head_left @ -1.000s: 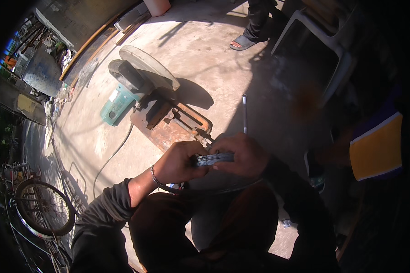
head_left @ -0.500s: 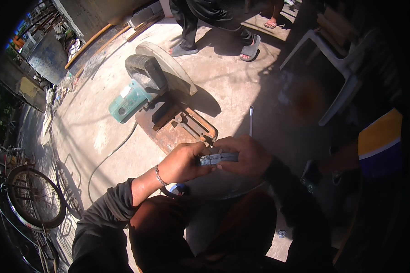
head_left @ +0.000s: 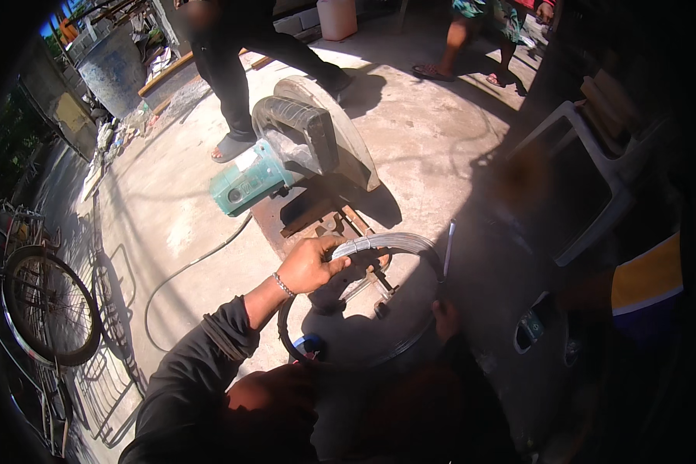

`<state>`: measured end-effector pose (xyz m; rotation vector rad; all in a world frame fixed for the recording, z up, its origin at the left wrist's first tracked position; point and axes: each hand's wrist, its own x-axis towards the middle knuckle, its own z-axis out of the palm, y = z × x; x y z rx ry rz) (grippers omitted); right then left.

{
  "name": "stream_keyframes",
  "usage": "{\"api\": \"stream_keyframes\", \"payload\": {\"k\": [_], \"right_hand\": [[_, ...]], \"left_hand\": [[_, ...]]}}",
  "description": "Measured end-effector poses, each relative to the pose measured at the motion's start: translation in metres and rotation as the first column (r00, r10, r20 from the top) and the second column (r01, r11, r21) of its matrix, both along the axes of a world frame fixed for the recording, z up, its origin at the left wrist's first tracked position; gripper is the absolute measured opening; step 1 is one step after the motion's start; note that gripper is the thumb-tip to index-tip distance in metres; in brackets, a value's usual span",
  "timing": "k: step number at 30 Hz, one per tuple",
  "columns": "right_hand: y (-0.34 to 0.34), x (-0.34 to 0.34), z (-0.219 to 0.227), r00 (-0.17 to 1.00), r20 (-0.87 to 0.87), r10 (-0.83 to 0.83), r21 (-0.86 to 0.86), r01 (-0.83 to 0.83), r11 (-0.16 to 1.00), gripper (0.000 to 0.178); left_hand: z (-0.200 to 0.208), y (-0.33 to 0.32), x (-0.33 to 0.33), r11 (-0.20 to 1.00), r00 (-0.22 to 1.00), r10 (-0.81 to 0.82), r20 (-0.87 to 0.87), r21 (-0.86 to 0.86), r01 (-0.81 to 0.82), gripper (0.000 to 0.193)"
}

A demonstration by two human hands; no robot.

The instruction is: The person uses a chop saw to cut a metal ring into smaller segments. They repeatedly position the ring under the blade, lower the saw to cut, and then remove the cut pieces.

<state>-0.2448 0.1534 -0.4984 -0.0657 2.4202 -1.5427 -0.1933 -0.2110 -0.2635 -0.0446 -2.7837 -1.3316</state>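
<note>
A large coil of grey metal wire (head_left: 398, 241), tied into a bundle, hangs over my lap as a wide ring. My left hand (head_left: 311, 265), with a bracelet at its wrist, is closed on the ring's upper left part, thumb on the near side. Lower down in shadow, my right hand (head_left: 445, 319) has its fingers curled at the ring's right edge. Just beyond the coil sits a cut-off saw with a teal motor (head_left: 249, 176), a big guard and a rusty base (head_left: 269, 224). Its clamp (head_left: 379, 286) shows through the ring.
A thin metal rod-like tool (head_left: 449, 251) lies right of the coil. The saw's cable (head_left: 170, 280) curves leftward. A bicycle wheel (head_left: 50, 305) is at left, a plastic chair (head_left: 595, 174) at right. People in dark trousers (head_left: 226, 73) and patterned shorts (head_left: 510, 22) stand beyond; a yellow-and-purple garment (head_left: 648, 271) is at right.
My right hand has left the bundle's top beside my left hand and moved down the ring's right side. The ring now stands raised and open to view. The dark-trousered person has moved left.
</note>
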Motion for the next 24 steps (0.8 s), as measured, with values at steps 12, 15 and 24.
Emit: {"api": "stream_keyframes", "payload": {"k": [12,15,24], "right_hand": [[-0.026,-0.019,-0.060,0.967,0.014,-0.256,0.073,0.254,0.964,0.053],[-0.025,-0.034,-0.056,0.932,0.123,-0.341,0.023,0.341,0.940,0.052],[-0.077,-0.104,0.013,0.973,-0.222,-0.061,0.374,0.143,0.916,0.054]], "left_hand": [[-0.110,-0.060,-0.007,0.972,0.967,0.234,0.096,-0.006,-0.235,0.034],[-0.124,-0.059,-0.013,0.964,0.964,0.267,0.017,-0.024,-0.266,0.033],[-0.138,-0.094,-0.052,0.848,0.846,0.527,0.086,0.005,-0.529,0.031]]}}
